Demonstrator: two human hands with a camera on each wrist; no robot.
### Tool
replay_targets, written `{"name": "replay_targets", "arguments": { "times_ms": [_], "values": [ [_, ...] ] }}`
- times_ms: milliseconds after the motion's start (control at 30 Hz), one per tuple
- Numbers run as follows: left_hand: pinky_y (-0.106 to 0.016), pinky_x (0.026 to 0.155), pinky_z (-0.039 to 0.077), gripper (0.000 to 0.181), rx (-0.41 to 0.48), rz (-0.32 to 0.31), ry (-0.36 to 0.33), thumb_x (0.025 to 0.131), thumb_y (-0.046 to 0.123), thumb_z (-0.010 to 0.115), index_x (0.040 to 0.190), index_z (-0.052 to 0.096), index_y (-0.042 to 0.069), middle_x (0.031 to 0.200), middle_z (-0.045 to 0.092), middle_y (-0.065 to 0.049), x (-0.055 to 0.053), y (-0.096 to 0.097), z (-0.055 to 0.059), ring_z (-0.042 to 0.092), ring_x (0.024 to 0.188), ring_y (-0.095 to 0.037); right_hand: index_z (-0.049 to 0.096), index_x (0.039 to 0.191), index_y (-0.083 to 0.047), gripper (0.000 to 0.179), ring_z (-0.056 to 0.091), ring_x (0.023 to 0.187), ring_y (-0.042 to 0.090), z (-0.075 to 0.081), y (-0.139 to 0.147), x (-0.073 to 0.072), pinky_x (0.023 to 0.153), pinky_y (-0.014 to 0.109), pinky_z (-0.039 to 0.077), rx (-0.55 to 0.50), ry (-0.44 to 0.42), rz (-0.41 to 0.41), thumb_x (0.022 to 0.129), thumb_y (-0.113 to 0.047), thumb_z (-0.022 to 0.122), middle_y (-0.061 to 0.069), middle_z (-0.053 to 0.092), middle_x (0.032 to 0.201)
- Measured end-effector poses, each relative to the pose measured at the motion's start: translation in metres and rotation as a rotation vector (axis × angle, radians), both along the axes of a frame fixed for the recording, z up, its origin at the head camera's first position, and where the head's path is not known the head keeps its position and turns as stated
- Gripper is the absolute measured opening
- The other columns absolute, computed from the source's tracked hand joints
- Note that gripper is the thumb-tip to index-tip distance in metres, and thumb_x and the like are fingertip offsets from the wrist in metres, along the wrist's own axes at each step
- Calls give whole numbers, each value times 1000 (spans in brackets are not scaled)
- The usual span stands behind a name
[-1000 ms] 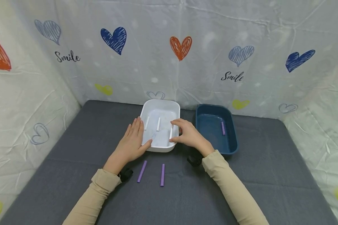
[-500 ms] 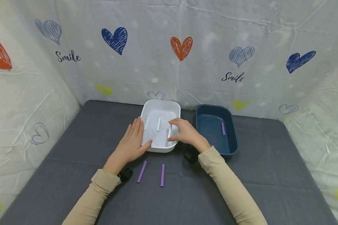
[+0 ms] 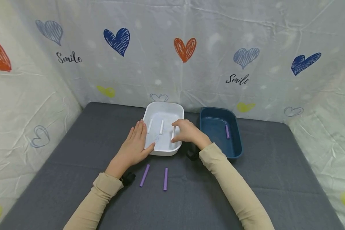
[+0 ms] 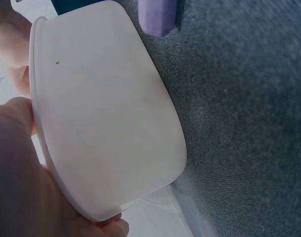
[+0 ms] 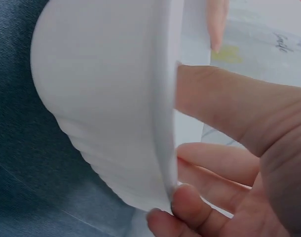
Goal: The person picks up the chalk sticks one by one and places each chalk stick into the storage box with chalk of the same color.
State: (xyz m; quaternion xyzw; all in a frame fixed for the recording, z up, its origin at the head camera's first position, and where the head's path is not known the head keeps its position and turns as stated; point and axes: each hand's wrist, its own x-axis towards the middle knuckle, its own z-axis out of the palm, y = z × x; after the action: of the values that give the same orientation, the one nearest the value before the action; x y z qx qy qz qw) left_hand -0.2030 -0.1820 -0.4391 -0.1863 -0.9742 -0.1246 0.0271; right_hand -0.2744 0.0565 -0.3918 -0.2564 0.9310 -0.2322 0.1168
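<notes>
My right hand (image 3: 188,132) pinches a white chalk stick (image 3: 173,133) between thumb and fingers, inside the right side of a white plastic tub (image 3: 164,153). Two more white chalk sticks lie in that tub, one left (image 3: 149,126) and one in the middle (image 3: 161,127). Along the tub's left side rests my left hand (image 3: 135,147), fingers straight and thumb over the near corner. The right wrist view shows the tub's outer wall (image 5: 106,89) and my right hand at the rim; the held chalk is hidden there.
A dark blue tub (image 3: 238,143) stands to the right, with one purple chalk stick (image 3: 227,131) in it. On the grey cloth, nearer me, lie two purple chalk sticks, a left one (image 3: 144,175) and a right one (image 3: 165,179). A heart-printed curtain (image 3: 158,70) hangs behind.
My right hand has shifted slightly left with the white chalk, further inside the white tub's rim. My left hand stays in place.
</notes>
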Motion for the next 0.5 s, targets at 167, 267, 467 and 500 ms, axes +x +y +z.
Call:
{"name": "replay_targets", "arguments": {
  "times_ms": [167, 267, 467, 500],
  "values": [
    [-52, 120, 4, 89, -9, 5, -5, 101, 49, 43, 153, 5, -13, 161, -4, -29, 0, 0, 0, -2, 150, -39, 57, 136, 4, 70, 55, 122, 31, 8, -5, -7, 99, 40, 48, 31, -44, -20, 76, -17, 87, 16, 60, 133],
    [-52, 120, 4, 89, -7, 5, -3, 101, 48, 44, 153, 6, -13, 161, -3, -29, -1, 0, 0, -2, 150, -40, 57, 137, 3, 70, 53, 122, 29, 12, -9, -11, 99, 39, 47, 68, -68, -33, 77, -16, 86, 16, 59, 134],
    [-53, 120, 5, 89, -8, 3, 2, 101, 48, 44, 153, 5, -13, 161, -2, -29, -2, 0, -2, -2, 150, -40, 54, 140, 2, 70, 54, 120, 28, 17, -16, -22, 98, 39, 48, 138, -129, -52, 79, -15, 84, 16, 56, 138],
    [-53, 120, 5, 89, -5, 2, 0, 101, 48, 44, 153, 5, -13, 161, -2, -29, -1, 0, -2, -2, 150, -39, 54, 140, 2, 69, 55, 118, 28, 17, -16, -23, 97, 39, 49, 152, -134, -54, 80, -15, 84, 16, 56, 137]
  ]
}}
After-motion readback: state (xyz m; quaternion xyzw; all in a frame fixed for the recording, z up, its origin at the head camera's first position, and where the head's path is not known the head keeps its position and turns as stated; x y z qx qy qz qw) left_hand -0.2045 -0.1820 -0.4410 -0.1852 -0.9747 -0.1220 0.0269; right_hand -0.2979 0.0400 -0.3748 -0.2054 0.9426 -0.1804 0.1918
